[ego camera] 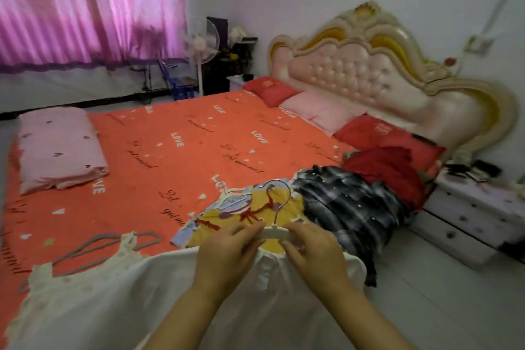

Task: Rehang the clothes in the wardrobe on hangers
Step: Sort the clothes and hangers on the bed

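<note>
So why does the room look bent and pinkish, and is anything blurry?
Head view: the wide-angle lens bows the wall edges and the headboard; daylight through the pink curtain tints the room; light is soft, without hard shadows or glare; the fan and far corner look hazy, while both hands, left and right, on the white hanger are fairly sharp.

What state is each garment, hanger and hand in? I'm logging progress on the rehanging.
White garment: spread flat on the bed, hanger at its collar.
White hanger: held by both hands.
Left hand: gripping the hanger.
Right hand: gripping the hanger.
Grey hanger: lying unused on the bed.
Yellow garment: lying unhung.
Plaid shirt: crumpled, unhung.
Red garment: crumpled, unhung.
</note>
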Demonstrator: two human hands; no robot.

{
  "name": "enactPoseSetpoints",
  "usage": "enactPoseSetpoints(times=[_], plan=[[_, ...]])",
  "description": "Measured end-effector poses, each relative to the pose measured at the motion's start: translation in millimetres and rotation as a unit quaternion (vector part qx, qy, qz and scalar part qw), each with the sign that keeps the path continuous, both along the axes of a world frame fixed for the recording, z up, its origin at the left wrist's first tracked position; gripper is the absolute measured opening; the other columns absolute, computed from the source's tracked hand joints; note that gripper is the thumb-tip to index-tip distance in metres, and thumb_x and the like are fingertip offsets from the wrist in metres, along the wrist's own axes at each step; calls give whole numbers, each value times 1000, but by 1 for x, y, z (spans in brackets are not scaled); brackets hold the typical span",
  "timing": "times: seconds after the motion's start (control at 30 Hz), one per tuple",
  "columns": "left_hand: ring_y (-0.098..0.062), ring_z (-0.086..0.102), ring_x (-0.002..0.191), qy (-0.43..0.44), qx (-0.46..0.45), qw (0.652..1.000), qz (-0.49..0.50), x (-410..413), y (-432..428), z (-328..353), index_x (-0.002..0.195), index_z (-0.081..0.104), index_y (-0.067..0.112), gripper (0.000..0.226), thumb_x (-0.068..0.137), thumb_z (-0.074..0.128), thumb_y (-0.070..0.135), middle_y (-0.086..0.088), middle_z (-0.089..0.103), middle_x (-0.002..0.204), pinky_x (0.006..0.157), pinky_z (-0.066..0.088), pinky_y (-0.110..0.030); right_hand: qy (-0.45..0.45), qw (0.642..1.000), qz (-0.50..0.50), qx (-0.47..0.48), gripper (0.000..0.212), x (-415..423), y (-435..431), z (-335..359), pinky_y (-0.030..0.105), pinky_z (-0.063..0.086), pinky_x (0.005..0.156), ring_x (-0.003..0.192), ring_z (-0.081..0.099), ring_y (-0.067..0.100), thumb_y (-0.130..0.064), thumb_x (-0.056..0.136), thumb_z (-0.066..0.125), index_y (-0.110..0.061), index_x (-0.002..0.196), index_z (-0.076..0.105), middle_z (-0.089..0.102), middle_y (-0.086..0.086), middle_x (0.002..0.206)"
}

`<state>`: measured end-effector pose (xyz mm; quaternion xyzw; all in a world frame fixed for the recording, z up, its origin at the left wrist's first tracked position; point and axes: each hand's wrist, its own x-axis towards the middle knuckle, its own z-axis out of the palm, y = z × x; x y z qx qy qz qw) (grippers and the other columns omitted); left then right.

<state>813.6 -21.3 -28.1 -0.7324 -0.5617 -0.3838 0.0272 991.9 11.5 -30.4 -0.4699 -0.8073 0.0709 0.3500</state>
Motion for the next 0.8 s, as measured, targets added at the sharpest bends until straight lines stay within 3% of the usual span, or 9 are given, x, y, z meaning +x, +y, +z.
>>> enactPoseSetpoints(times=[0.27,0.5,0.8], plan=[[-17,63,58,-13,39,998,-52,158,30,11,96,75,15,30,67,82,14,1,68,75,43,43,-19,10,993,-114,21,22,159,5,9,41,47,63,70,60,26,-13,67,81,-13,86,71,64,2,72],[-20,60,53,-32,59,996,-58,303,60,14,97,75,17,27,71,67,19,-1,65,69,38,46,-28,8,989,-144,-8,16,305,32,12,34,43,81,88,53,17,-26,82,68,-17,95,68,63,-2,86],[-17,62,56,-66,61,995,-37,406,132,15,98,74,19,29,70,68,22,1,65,72,38,47,-30,26,986,-165,15,20,402,105,19,39,46,79,87,57,22,-20,78,73,-14,97,70,66,1,89]])
